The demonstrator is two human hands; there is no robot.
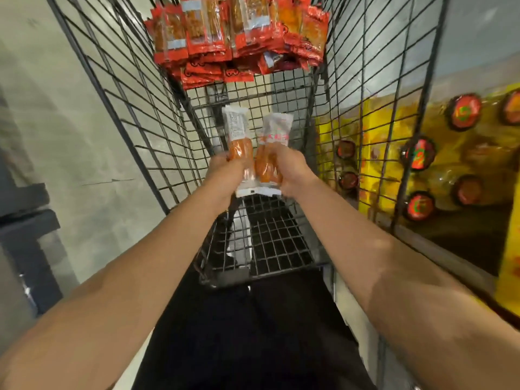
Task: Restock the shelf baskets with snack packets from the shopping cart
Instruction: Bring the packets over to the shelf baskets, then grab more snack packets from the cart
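I look down into a black wire shopping cart (157, 142). My left hand (225, 171) grips a clear-and-white snack packet (235, 128) with an orange sausage-like snack inside. My right hand (291, 170) grips a second packet of the same kind (275, 130). Both packets stand upright, side by side and touching, above the cart's floor (270, 237). A heap of red snack packets (239, 35) lies at the far end of the cart. No shelf basket is in view.
A yellow display with round red-and-green labels (419, 156) stands right of the cart, behind its wire wall. Grey floor (70, 136) lies to the left, with a dark fixture (25, 209) at the left edge. My dark trousers (253, 333) fill the bottom.
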